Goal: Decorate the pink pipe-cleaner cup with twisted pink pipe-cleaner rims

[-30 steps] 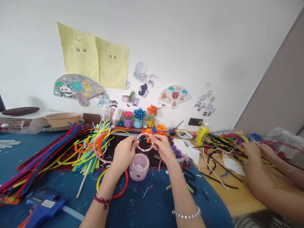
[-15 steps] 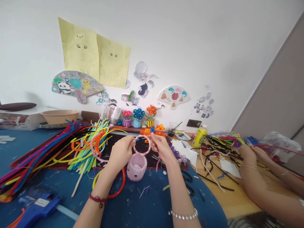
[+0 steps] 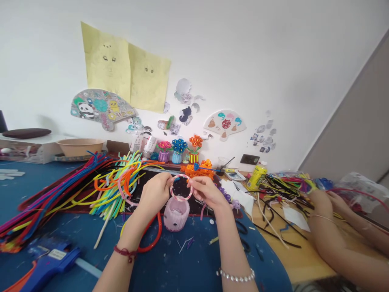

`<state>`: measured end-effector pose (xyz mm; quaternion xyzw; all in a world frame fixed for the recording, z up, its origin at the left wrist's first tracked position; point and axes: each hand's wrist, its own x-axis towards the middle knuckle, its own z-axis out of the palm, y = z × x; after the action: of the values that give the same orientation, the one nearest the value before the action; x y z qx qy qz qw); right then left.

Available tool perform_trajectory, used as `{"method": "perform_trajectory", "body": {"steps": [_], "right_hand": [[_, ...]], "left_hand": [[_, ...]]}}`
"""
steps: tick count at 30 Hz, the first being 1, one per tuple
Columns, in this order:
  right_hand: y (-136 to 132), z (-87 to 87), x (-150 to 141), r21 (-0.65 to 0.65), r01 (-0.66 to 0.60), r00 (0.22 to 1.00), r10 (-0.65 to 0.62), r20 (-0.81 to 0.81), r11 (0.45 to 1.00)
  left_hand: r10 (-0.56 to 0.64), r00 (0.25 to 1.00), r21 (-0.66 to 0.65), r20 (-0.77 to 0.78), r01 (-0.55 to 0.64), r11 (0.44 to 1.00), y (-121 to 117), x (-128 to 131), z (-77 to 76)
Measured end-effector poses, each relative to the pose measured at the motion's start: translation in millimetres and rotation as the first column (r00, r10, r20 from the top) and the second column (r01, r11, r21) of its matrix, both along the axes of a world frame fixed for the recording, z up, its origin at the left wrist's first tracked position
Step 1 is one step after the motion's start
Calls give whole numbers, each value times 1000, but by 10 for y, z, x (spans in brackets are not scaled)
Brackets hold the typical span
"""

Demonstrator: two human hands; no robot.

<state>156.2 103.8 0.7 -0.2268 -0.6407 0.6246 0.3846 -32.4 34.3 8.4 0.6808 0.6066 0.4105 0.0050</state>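
Note:
Between my hands is a pink-and-white twisted ring (image 3: 182,198), held up above the table. My left hand (image 3: 156,190) pinches its left side, and my right hand (image 3: 208,191) has its right side between thumb and fingers. Just below the ring stands a small pink ribbed pot (image 3: 176,217) with a dark dot on its front. A red bent pipe cleaner (image 3: 156,237) lies beside my left forearm. Small purple scraps (image 3: 190,243) lie in front of the pot.
A blue glue gun (image 3: 54,259) lies at front left, with bundled colourful pipe cleaners (image 3: 115,194) behind it. Little flower pots (image 3: 179,156) line the wall. A yellow bottle (image 3: 257,176) stands right. Another person's arms (image 3: 331,227) reach in at far right.
The ring has turned slightly between my hands, and my right fingers have shifted along its right side. The pot stays in place on the table while the view shifts a little.

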Motion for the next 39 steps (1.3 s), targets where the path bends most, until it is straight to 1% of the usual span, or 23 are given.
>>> {"method": "perform_trajectory", "body": {"steps": [5, 8, 14, 17, 23, 31, 35, 39], "right_hand": [[-59, 14, 32, 35, -115, 993, 114, 25, 993], [-77, 2, -13, 69, -140, 990, 141, -6, 988], [-78, 8, -100, 150, -79, 986, 99, -132, 985], [-75, 13, -112, 183, -77, 977, 111, -184, 980], [-64, -52, -139, 184, -110, 964, 149, -218, 977], [-71, -59, -190, 191, -37, 941, 99, -325, 981], [-65, -64, -201, 205, 14, 943, 55, -328, 979], [-72, -67, -219, 209, 67, 954, -1, -299, 976]], "left_hand": [[26, 996, 20, 87, -28, 999, 13, -11, 10], [7, 991, 21, 134, -10, 1000, 16, -7, 5], [-45, 982, 30, 185, 40, 999, 3, 23, 19], [-70, 978, 26, 196, 66, 997, -5, 43, 29], [-127, 969, 23, 212, 125, 992, -18, 89, 51], [-162, 960, 24, 227, 161, 987, -14, 144, 28], [-179, 953, 28, 245, 178, 984, -10, 185, 35], [-157, 955, 26, 250, 156, 987, -18, 183, 47]]}}
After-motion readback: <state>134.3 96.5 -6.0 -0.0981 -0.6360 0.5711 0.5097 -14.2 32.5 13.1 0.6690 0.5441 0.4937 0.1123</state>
